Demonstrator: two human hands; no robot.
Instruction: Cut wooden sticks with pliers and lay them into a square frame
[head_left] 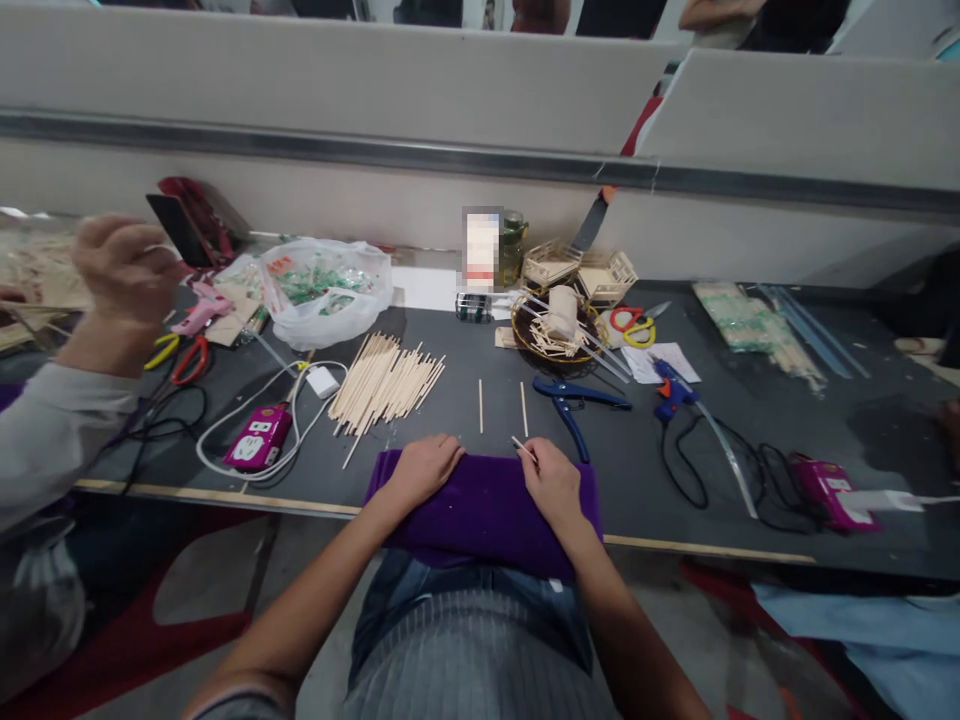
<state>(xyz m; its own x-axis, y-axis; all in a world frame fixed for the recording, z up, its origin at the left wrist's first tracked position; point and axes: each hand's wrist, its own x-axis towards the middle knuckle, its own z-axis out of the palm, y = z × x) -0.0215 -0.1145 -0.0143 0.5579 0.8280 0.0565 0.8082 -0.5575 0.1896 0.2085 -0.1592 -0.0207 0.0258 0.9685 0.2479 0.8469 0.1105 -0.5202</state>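
Observation:
A short wooden stick (523, 447) is pinched between the fingers of my right hand (551, 480), over the front edge of the table. My left hand (427, 465) rests on a folded purple cloth (480, 510), its fingers lying over the far edge with no object showing in them. Just beyond my hands, two sticks lie apart and nearly parallel, a left stick (481, 405) and a right stick (524, 408). A large pile of wooden sticks (386, 385) spreads out to the left. Beside my right hand lies a blue-handled cutter (577, 400).
A round basket (525, 345) holds short sticks, with wooden lattice pieces (607, 275) behind. Around are a plastic bag (330, 290), purple power sockets (259, 437), scissors (637, 325) and a blue glue gun (671, 388). Another person's raised hand (124, 265) is at left.

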